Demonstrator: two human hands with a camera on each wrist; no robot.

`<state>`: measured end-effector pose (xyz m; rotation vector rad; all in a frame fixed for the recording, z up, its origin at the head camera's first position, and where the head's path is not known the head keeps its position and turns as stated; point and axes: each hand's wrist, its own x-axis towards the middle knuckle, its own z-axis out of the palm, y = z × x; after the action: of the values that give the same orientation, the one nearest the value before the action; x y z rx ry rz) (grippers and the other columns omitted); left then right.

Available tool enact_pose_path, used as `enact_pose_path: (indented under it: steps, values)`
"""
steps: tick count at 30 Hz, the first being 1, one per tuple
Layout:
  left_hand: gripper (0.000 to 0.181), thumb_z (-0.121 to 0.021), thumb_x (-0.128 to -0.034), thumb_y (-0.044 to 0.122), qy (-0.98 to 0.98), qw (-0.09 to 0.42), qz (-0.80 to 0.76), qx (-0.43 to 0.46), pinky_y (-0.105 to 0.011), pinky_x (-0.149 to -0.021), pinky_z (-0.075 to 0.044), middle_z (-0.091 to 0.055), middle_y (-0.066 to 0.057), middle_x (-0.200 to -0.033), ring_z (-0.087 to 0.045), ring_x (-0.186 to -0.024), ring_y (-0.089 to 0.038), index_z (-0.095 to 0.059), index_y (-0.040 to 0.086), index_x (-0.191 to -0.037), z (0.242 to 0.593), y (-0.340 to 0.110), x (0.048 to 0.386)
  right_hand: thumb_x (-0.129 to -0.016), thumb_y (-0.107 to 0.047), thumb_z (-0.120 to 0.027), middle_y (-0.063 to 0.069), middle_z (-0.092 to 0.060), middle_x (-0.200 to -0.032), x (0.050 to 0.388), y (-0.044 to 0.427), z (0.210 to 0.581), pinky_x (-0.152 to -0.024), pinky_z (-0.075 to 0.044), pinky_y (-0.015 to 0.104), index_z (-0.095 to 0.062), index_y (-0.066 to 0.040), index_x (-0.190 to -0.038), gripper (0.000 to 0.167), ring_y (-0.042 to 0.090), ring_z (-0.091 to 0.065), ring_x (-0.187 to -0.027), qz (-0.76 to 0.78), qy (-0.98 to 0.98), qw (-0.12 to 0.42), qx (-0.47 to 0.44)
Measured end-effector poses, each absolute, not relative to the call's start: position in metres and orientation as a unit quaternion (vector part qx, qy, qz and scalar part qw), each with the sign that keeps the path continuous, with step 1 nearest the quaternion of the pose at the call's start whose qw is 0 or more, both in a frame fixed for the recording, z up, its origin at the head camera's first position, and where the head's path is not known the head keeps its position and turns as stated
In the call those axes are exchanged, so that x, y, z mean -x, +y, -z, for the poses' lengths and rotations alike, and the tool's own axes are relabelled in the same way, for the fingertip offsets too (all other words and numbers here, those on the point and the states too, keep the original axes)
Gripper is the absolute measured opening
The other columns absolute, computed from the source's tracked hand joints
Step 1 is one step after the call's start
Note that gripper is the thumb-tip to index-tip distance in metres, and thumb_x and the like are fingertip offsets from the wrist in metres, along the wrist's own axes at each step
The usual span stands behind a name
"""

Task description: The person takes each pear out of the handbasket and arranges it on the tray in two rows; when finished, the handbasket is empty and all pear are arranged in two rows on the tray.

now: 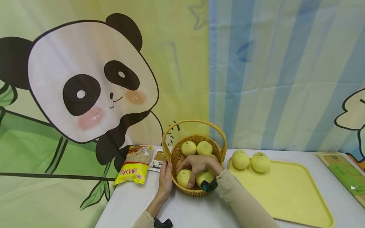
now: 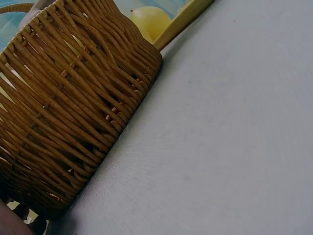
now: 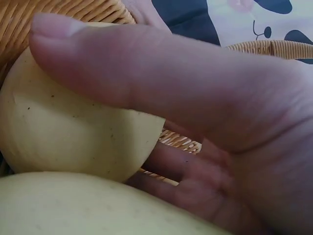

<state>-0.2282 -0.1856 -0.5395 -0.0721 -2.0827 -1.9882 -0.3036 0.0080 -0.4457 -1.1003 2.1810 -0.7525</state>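
Observation:
A wicker basket [image 1: 194, 192] with a tall arched handle stands on the table and holds several round, pale yellow pears. My right hand [image 1: 198, 163] reaches into it from above. Its thumb and fingers grip the front-left pear [image 1: 182, 178]; in the right wrist view, the thumb lies across this speckled pear [image 3: 73, 127], with the fingers on its other side. Against the basket's left side rests my left hand [image 1: 165, 180], its fingers pointing away along the wicker. The left wrist view shows the basket wall [image 2: 73, 93] close up, with only part of the left hand at the lower-left corner.
To the right lies a yellow tray [image 1: 288, 190] with two pears [image 1: 260, 162] at its far-left corner. A yellow food bag [image 1: 135, 164] and a small white packet [image 1: 157, 161] lie left of the basket. A green package [image 1: 345, 174] is at far right. Printed curtains hang behind.

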Motion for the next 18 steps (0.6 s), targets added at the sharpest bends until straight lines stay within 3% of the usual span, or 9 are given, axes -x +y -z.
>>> enact_pose_path:
  steps: [5,9,14,18]
  values:
    - [0.051,-0.034,-0.1171,0.026,-0.721,0.127,0.681,0.022,-0.049,-0.132,-0.025,-0.038,-0.008,-0.171,-0.034,-0.159,-0.030,-0.029,0.021,-0.168,0.540,-0.185,0.227,-0.067,-0.006,-0.099,-0.016,-0.074,-0.126,0.297,0.014,0.439,-0.110,-0.052,0.037,-0.077,-0.018,-0.129,0.067,0.010,-0.062,-0.122,0.346,0.801,0.269,0.407]
    - [0.052,-0.034,-0.1171,0.028,-0.722,0.124,0.680,0.011,-0.050,-0.132,-0.025,-0.037,-0.008,-0.171,-0.034,-0.159,-0.029,-0.029,0.021,-0.168,0.540,-0.184,0.226,-0.067,-0.009,-0.100,-0.012,-0.076,-0.122,0.294,0.025,0.428,-0.104,-0.054,0.038,-0.077,-0.017,-0.127,0.065,0.015,-0.065,-0.117,0.411,0.774,0.263,0.405]
    - [0.054,-0.033,-0.1172,0.032,-0.717,0.114,0.687,0.012,-0.047,-0.132,-0.025,-0.033,-0.006,-0.173,-0.032,-0.160,-0.028,-0.024,0.022,-0.170,0.539,-0.185,0.227,-0.069,-0.016,-0.100,-0.003,-0.076,-0.129,0.293,0.040,0.415,-0.097,-0.057,0.036,-0.077,-0.019,-0.130,0.066,0.019,-0.066,-0.116,0.448,0.756,0.200,0.433]
    - [0.055,-0.032,-0.1173,0.033,-0.716,0.109,0.689,0.017,-0.047,-0.132,-0.024,-0.032,-0.006,-0.173,-0.031,-0.160,-0.028,-0.022,0.024,-0.170,0.540,-0.186,0.229,-0.072,-0.021,-0.098,0.000,-0.074,-0.135,0.288,0.052,0.408,-0.100,-0.058,0.036,-0.076,-0.020,-0.133,0.065,0.018,-0.067,-0.122,0.468,0.744,0.145,0.455]
